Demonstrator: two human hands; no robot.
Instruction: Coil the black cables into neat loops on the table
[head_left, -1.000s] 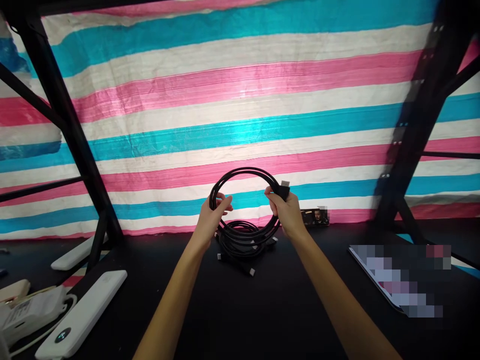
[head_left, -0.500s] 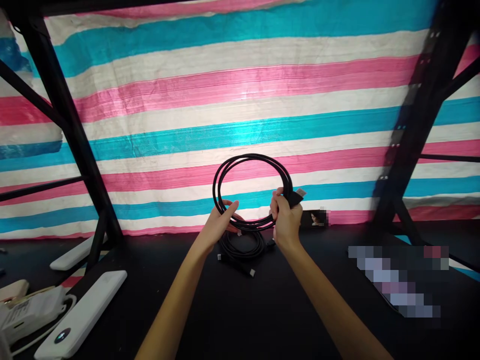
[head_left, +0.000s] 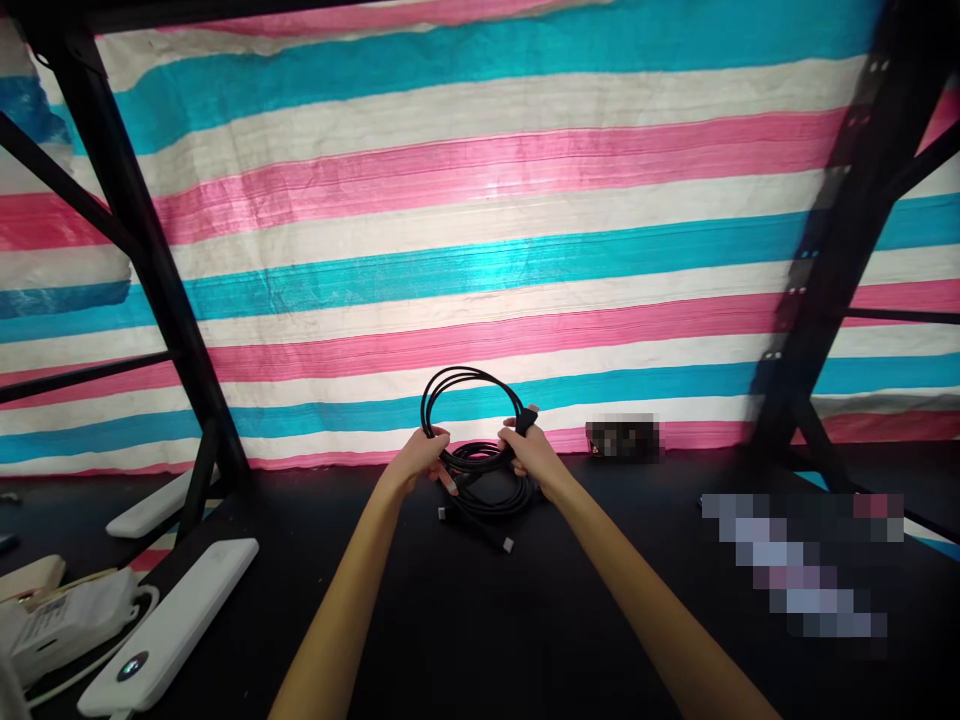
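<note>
Between my two hands stands a coiled black cable [head_left: 471,371], its loops upright and leaning over the table. My left hand [head_left: 420,460] is closed on the left side of the loops, thumb on top. On the opposite side, my right hand [head_left: 531,455] grips the coil just below a black plug [head_left: 527,417] with a pale tip. Directly beneath lies a second coiled black cable [head_left: 495,512] on the black table, partly hidden by the held coil and my hands. Its two plug ends point toward me, one plug tip [head_left: 508,545] being light grey.
White oblong devices [head_left: 176,620] and a white adapter [head_left: 75,620] with a cord lie at left. A dark box [head_left: 622,440] stands at the back, and a blurred flat item [head_left: 795,570] lies at right. Black metal posts [head_left: 142,250] flank a striped sheet [head_left: 487,200].
Both hands have lowered the coiled cable and shifted it left, toward the coil on the table. My left fingers have closed on the loops.
</note>
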